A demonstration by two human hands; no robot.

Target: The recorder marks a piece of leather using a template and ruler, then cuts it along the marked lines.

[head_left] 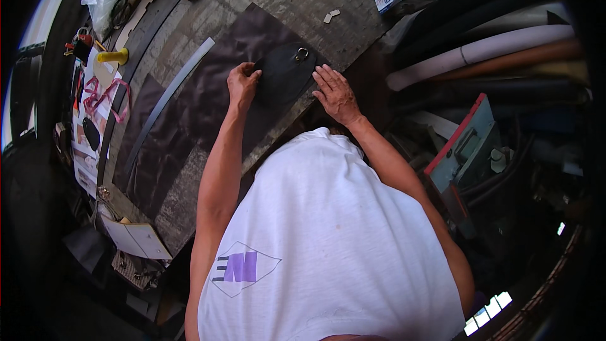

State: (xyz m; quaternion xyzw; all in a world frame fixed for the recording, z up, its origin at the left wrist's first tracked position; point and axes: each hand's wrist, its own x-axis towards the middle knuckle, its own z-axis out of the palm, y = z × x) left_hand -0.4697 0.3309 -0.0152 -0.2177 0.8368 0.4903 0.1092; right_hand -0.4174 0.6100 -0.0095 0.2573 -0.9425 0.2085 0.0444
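Hands flanked a black leather piece point(284, 76) with a metal ring point(302, 54), lying on a dark sheet point(189, 120) on the table point(290, 6). Left hand point(243, 83) pinched its left edge; right hand point(334, 93) lay flat, fingers spread, touching its right edge.

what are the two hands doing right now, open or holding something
Left hand: fingers curled, pinching the left edge of the black rounded leather piece with a metal ring.
Right hand: open, flat, pressing that piece's right edge.

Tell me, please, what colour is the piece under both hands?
Black piece, with a small metal ring; head view.
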